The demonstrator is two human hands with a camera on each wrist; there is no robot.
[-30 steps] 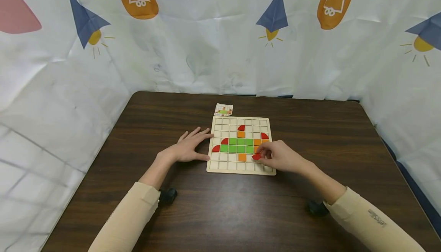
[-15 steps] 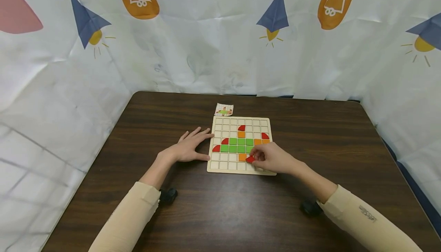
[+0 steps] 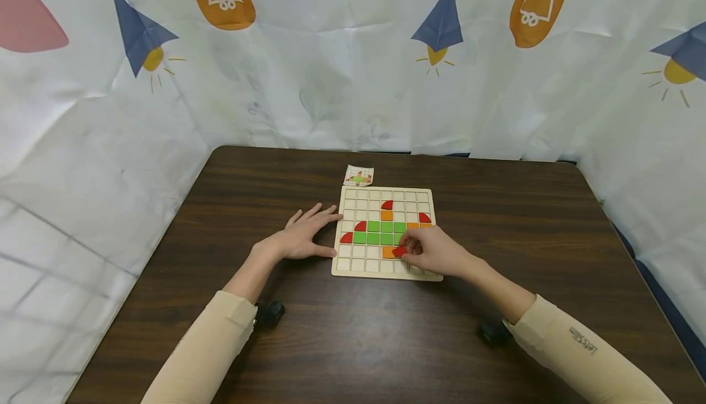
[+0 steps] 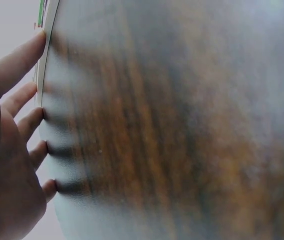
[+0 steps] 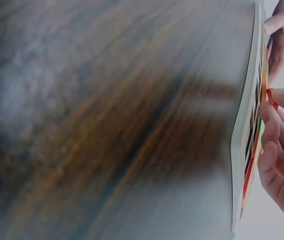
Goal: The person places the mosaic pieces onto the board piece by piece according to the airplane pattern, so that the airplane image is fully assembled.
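In the head view a square wooden grid board (image 3: pixel 361 265) lies on the table, with green squares (image 3: pixel 380 233), orange squares (image 3: pixel 387 215) and red quarter-circle tiles (image 3: pixel 360 226) set in its cells. My right hand (image 3: pixel 438 251) pinches a red tile (image 3: pixel 399 251) between thumb and fingertips, close over the board just right of the lower orange square (image 3: pixel 388 252). That tile's far part is hidden by the fingers. Spread flat, my left hand (image 3: pixel 295 236) touches the board's left edge with thumb and index finger; the left wrist view shows the thumb (image 4: pixel 19 62) at that edge.
A small card (image 3: pixel 358 176) printed with a coloured grid pattern lies at the board's far left corner. Dark wood-grain table (image 3: pixel 353 336) surrounds the board. A white patterned curtain (image 3: pixel 331 85) hangs behind and at both sides.
My right hand has moved left with the red tile, bringing it from the lower right cells to beside the lower orange square. The left hand has stayed put.
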